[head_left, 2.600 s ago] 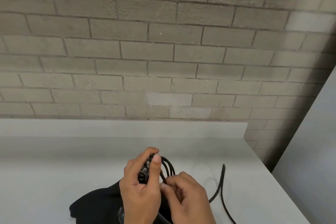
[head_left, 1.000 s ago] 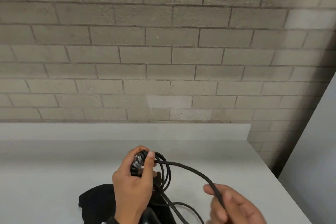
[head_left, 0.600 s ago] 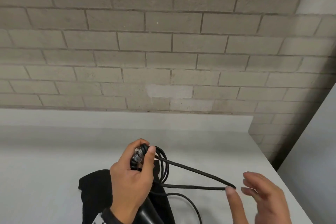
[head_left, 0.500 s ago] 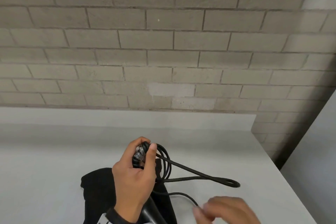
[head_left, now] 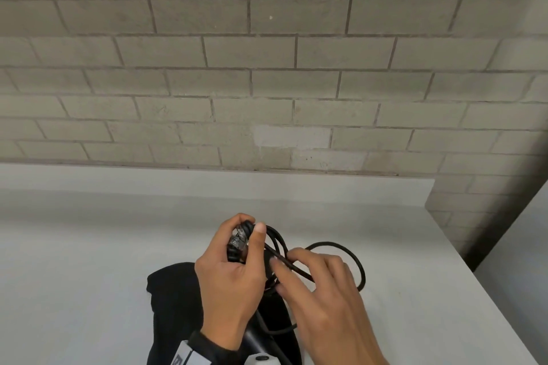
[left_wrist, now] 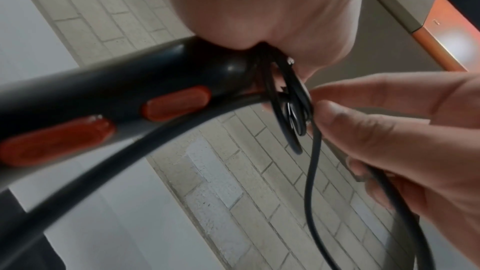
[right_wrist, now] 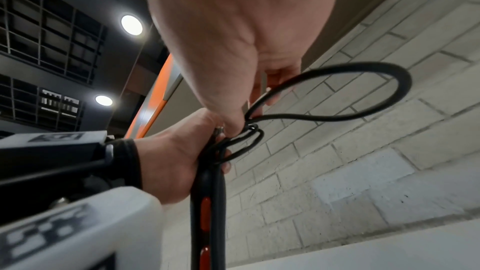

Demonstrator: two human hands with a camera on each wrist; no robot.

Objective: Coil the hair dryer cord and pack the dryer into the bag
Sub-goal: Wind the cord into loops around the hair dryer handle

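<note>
Right hand (head_left: 323,293) is back in from the near right edge, now up against the left hand (head_left: 234,272). The long loop that lay stretched out to the right on the desk (head_left: 89,246) is pulled in to a rounder loop just right of the hands.

Left hand: clenched round the end of the hair dryer handle (left_wrist: 111,98) with the coiled turns of the cord (head_left: 350,255) bunched in the same grip, thumb pressed on top of the bundle. Handle is black with two orange-red buttons (left_wrist: 176,103); it runs down and toward the near edge from the fist.

Right hand: fingers curled, pinching a strand of the cord just beside the coil. Thumb and forefinger tips sit at the bundle; more cord passes through the lower fingers, per the left wrist view. The free loop arcs out to the right and returns under the right palm.

Dryer and cord are held above the desk, over the black bag (head_left: 175,302), which lies flat on the desk at the near centre, partly covered by the hands. Dryer body is mostly out of sight below the wrists.

Behind the desk: pale brick wall (head_left: 267,68). Grey panel (head_left: 522,261) stands at far right.
</note>
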